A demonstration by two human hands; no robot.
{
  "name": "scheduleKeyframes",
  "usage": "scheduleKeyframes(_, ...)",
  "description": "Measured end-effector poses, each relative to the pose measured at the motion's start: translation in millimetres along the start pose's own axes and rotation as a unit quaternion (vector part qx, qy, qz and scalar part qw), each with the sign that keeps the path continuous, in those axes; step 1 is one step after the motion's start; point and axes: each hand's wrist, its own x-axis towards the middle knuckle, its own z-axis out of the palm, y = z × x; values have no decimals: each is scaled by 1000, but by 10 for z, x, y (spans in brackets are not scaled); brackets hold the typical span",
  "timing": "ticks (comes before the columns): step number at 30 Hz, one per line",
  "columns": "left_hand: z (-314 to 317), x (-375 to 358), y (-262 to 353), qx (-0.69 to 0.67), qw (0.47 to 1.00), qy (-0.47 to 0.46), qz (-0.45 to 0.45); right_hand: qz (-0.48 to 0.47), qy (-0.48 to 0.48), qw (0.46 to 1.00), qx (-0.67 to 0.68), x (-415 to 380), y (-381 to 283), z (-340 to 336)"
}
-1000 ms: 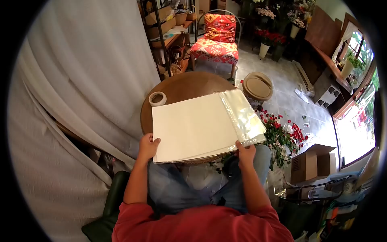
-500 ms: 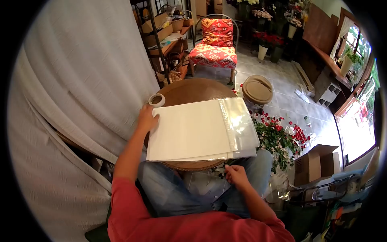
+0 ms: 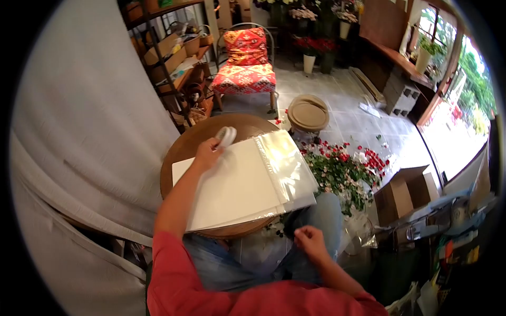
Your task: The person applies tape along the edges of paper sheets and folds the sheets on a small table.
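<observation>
- Head view: I see my left hand (image 3: 207,152) closed around a roll of tape (image 3: 227,136), lifted just above the far edge of the round wicker table (image 3: 182,150).
- Under that hand, a stack of white paper sheets (image 3: 232,187) covers most of the table, its near edge overhanging the table's near rim.
- Clear cellophane sheets (image 3: 284,166) lie over the stack's right side, towards the table's right edge.
- My right hand (image 3: 310,243) rests loosely curled over my lap, below the table's near edge, gripping nothing I can make out.
- Red and white flowers (image 3: 342,171) lie on the floor, right of the table.
</observation>
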Motion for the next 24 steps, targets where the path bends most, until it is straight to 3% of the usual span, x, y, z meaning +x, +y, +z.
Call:
scheduleKeyframes(3, 368, -574, 905, -19, 989, -104, 106, -102, 22, 994, 33, 219, -374, 154)
scheduleKeyframes(6, 760, -1078, 1408, -141, 956, -192, 173, -237, 51, 970, -20, 458, -837, 348)
scheduleKeyframes(9, 839, -1219, 1663, -120, 939, -251, 203, -243, -64, 958, 138, 672, -876, 390)
scheduleKeyframes(11, 738, -1137, 1516, -113, 948, -201, 219, -237, -46, 963, 121, 586, -901, 332)
scheduleKeyframes(13, 570, -912, 1228, -131, 974, -111, 150, -224, -31, 969, 101, 487, -844, 256)
scheduleKeyframes(14, 433, -709, 980, -33, 991, -55, 115, -231, -43, 963, 132, 435, -776, 223)
scheduleKeyframes(15, 270, -438, 647, 42, 986, 12, 160, -240, -53, 956, 161, 406, -732, 170)
scheduleKeyframes(17, -15, -66, 381, 162, 982, 95, 34, -253, -57, 956, 139, 268, -774, 53)
scheduleKeyframes(19, -240, 193, 27, 253, 950, 173, 61, -295, -62, 947, 112, 206, -785, 7)
scheduleKeyframes(22, -318, 377, -645, 312, 945, 94, -6, -327, -70, 939, 80, 108, -914, -62)
scheduleKeyframes(24, -226, 359, -746, 300, 951, 76, 14, -332, -67, 939, 63, 64, -948, -99)
